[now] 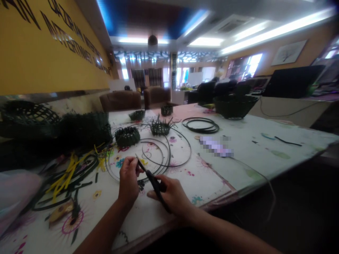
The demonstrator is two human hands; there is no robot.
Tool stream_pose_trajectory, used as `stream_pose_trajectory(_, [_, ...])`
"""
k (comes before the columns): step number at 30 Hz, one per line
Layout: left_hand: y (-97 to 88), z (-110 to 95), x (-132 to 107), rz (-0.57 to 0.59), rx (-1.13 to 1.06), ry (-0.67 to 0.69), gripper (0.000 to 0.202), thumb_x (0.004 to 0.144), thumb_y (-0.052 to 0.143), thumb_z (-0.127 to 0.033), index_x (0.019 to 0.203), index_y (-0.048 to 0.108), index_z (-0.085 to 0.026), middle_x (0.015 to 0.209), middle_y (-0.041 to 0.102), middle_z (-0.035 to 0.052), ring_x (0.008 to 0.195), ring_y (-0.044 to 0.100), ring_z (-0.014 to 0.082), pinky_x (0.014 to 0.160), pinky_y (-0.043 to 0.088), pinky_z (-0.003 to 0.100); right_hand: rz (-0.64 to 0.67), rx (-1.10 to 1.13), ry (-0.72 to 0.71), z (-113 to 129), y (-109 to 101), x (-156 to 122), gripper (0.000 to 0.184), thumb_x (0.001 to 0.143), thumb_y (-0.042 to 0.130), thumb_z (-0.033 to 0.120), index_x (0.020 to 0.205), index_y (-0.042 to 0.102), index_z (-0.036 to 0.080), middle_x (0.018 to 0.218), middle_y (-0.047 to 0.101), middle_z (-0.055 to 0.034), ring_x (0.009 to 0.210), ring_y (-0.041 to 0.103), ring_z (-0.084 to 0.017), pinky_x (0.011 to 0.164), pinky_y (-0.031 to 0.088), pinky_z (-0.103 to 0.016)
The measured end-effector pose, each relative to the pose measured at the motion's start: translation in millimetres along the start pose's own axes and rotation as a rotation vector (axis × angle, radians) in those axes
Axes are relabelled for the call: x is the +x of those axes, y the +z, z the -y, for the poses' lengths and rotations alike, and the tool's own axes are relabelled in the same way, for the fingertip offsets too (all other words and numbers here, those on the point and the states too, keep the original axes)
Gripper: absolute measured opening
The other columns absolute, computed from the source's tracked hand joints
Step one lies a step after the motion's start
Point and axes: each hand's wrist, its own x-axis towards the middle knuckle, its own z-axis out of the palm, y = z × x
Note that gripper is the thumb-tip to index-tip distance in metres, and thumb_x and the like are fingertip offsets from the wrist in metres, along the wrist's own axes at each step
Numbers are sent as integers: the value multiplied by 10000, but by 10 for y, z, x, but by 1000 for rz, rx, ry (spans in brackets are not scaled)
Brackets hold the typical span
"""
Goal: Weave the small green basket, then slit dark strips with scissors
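My right hand (169,193) is closed around the black handles of a pair of scissors (148,173), whose blades point up and left. My left hand (129,178) is curled just beside the blade tips, its fingers pinched on a thin dark cane strand (148,160) that loops across the table. Both hands hover over the flower-patterned tablecloth (148,215) near the front edge. A small half-woven dark basket (127,136) and another with spokes sticking up (159,127) stand beyond the loops.
Larger dark woven baskets (84,128) pile up at the left, with yellow and dark strips (66,174) scattered before them. A coil of black cane (201,124) and a big dark bowl-shaped basket (234,105) sit farther right. Chairs and a laptop stand behind.
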Motion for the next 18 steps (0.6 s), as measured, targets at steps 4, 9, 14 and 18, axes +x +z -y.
stream_pose_trajectory(4, [-43, 8, 146, -97, -176, 16, 157, 767, 613, -264, 708, 490, -185, 556, 388, -61, 547, 352, 89, 664, 472, 219, -109, -231, -28, 16, -306, 187, 476, 689, 795, 385, 1103, 670, 187, 754, 686, -15, 705, 631, -195, 638, 442, -253])
stream_pose_trajectory(9, [-155, -35, 310, -216, -348, -34, 178, 737, 647, -270, 808, 497, -204, 699, 527, -34, 670, 506, 127, 662, 536, 316, -153, -614, 1, -22, -704, 469, 624, 731, 757, 472, 1280, 561, 248, 989, 731, -46, 896, 678, -246, 743, 473, -287])
stream_pose_trajectory(14, [-285, -7, 446, -202, -336, -73, 156, 741, 593, -212, 758, 439, -194, 634, 496, -38, 500, 440, 88, 449, 383, 184, -145, -720, 71, -232, -989, 867, 772, 675, 796, 463, 1352, 521, 215, 1142, 694, -126, 1022, 642, -330, 783, 468, -346])
stream_pose_trajectory(18, [-423, -16, 582, -258, -310, -47, 166, 742, 573, -168, 729, 409, -188, 569, 396, -67, 415, 294, 51, 375, 190, 160, -170, -737, 113, -438, -1148, 1239, 713, 677, 795, 465, 1298, 562, 206, 1111, 704, -118, 1013, 643, -317, 768, 460, -325])
